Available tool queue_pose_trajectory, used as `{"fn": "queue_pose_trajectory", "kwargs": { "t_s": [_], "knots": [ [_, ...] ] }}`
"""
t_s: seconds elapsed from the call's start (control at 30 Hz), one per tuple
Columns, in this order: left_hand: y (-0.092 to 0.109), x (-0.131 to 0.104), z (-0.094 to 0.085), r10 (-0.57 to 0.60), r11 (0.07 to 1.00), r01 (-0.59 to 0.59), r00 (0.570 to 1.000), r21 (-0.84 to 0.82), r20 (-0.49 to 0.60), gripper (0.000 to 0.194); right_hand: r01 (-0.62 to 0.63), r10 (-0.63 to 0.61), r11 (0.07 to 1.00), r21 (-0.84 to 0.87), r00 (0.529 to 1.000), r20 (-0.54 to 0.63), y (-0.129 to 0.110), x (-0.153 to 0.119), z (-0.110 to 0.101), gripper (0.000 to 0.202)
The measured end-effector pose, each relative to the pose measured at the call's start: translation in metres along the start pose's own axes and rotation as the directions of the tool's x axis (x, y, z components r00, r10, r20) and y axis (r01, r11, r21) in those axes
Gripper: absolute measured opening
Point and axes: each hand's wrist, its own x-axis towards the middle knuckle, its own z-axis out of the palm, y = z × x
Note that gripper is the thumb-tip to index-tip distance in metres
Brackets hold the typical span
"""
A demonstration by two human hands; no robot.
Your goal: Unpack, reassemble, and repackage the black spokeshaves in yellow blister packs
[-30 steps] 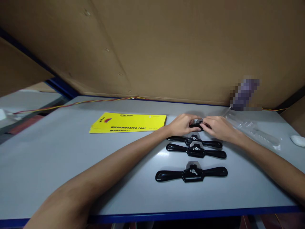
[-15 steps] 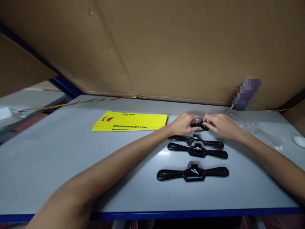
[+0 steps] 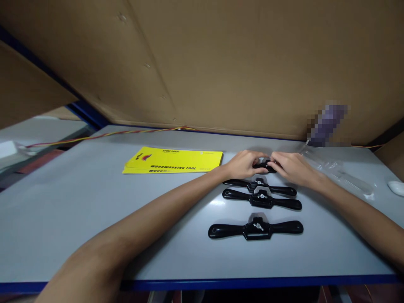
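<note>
here, at the far end of the row, both my hands are on the farthest black tool (image 3: 264, 166), toward the back of the desk (image 3: 176, 248). my left hand (image 3: 244, 164) is part-way open in a curve, with the thumb along the near side and the fingers over the far side, taking hold of the tool between them. my right hand (image 3: 290, 166) is bent in more tightly, thumb and fingertips drawn close on the tool's middle and right part; the exact contact there is too small for me to make out, and my hands cover both ends of the tool. just on my side of them lies the second tool (image 3: 259, 184), with the third tool (image 3: 261, 198) right beside it and the nearest tool (image 3: 258, 228) set apart, closer to me. these three lie crosswise, each with two black handles, a pale metal blade and a small silvery screw at the centre. left of my hands is a stack of yellow cards (image 3: 179, 160) printed "woodworking tool", slightly fanned. to the right, partly behind my right wrist, lies some clear plastic packaging (image 3: 350, 179), with a white object (image 3: 396, 187) beyond it. a twisted red and yellow cable (image 3: 126, 132) runs by the cardboard wall (image 3: 221, 67), and a blurred purple thing (image 3: 328, 124) is at the back right.
</note>
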Motion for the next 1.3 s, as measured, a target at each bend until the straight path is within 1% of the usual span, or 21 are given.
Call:
{"fn": "queue_pose_trajectory", "kwargs": {
  "t_s": [0.1,0.17,0.33,0.47,0.57,0.7,0.83,1.0,1.03,1.17,1.23,1.3],
  "knots": [
    [0.0,0.0,0.0,-0.003,1.0,0.003,1.0,-0.005,0.0,0.055,0.021,-0.016,0.996,-0.089,0.999,0.049,-0.004,-0.001,-0.003,0.027],
    [0.0,0.0,0.0,-0.006,1.0,0.006,1.0,-0.004,-0.002,0.055,0.054,-0.046,0.993,-0.109,0.996,0.072,-0.005,-0.002,-0.006,0.028],
    [-0.001,0.0,0.0,-0.003,1.0,0.003,1.0,0.0,-0.003,0.057,0.173,-0.166,0.983,-0.06,0.979,0.116,-0.005,-0.005,-0.007,0.025],
    [-0.002,0.0,0.001,0.002,1.0,-0.002,1.0,0.003,-0.013,0.058,0.224,-0.222,0.975,-0.015,0.973,0.07,0.001,-0.005,-0.006,0.028],
    [-0.001,0.0,0.001,-0.002,1.0,0.002,1.0,0.008,-0.01,0.057,0.218,-0.217,0.975,-0.027,0.975,0.041,0.006,-0.005,-0.007,0.031],
    [-0.001,0.0,0.002,0.001,1.0,-0.001,1.0,0.005,-0.012,0.056,0.189,-0.186,0.976,-0.104,0.982,0.036,0.007,-0.004,-0.009,0.03],
    [0.0,0.0,0.001,-0.005,1.0,0.005,1.0,-0.007,-0.007,0.054,0.174,-0.172,0.975,-0.142,0.985,0.022,0.008,-0.003,-0.006,0.028],
    [0.0,-0.002,0.001,-0.001,0.999,0.0,1.0,-0.051,-0.022,0.059,0.147,-0.149,0.979,-0.143,0.989,0.002,0.011,-0.003,-0.004,0.028],
    [0.0,-0.002,0.001,-0.001,0.998,0.0,1.0,-0.062,-0.024,0.057,0.152,-0.152,0.979,-0.134,0.988,0.011,0.011,-0.003,-0.004,0.028],
    [0.0,-0.001,0.001,0.021,0.998,-0.022,1.0,-0.063,-0.014,0.032,0.227,-0.226,0.974,-0.021,0.973,0.048,0.009,-0.004,-0.005,0.024],
    [0.0,-0.001,0.0,0.026,0.998,-0.027,1.0,-0.062,-0.014,0.028,0.254,-0.255,0.967,0.022,0.966,0.048,0.008,-0.004,-0.005,0.023],
    [0.0,-0.001,0.0,0.021,0.997,-0.022,1.0,-0.068,-0.017,0.028,0.258,-0.259,0.966,0.032,0.965,0.041,0.008,-0.004,-0.005,0.026]
  ]
}}
